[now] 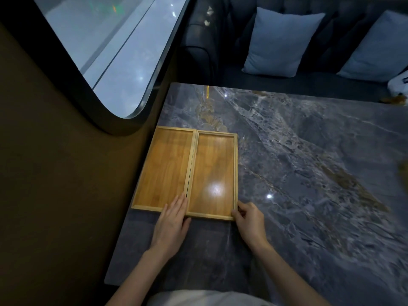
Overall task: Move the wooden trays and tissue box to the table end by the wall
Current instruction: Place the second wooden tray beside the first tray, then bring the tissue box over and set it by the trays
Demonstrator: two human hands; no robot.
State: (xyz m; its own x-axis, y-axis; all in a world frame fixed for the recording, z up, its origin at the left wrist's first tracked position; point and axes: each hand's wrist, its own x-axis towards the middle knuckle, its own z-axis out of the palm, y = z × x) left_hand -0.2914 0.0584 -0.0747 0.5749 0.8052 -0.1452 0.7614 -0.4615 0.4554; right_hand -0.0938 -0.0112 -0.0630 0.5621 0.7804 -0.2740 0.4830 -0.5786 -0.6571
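Observation:
Two empty wooden trays lie side by side on the grey marble table (298, 173), at its left end against the brown wall. The left tray (164, 166) touches the wall side; the right tray (213, 173) sits against it with a thin gap. My left hand (173, 221) rests flat, fingers together, over the near rims where the two trays meet. My right hand (248, 219) pinches the near right corner of the right tray. No tissue box is in view.
A brown wall (66, 195) with a dark-framed window (114, 51) runs along the table's left edge. A dark sofa with two blue cushions (280, 43) stands beyond the far edge. A white object (399, 85) lies at the far right.

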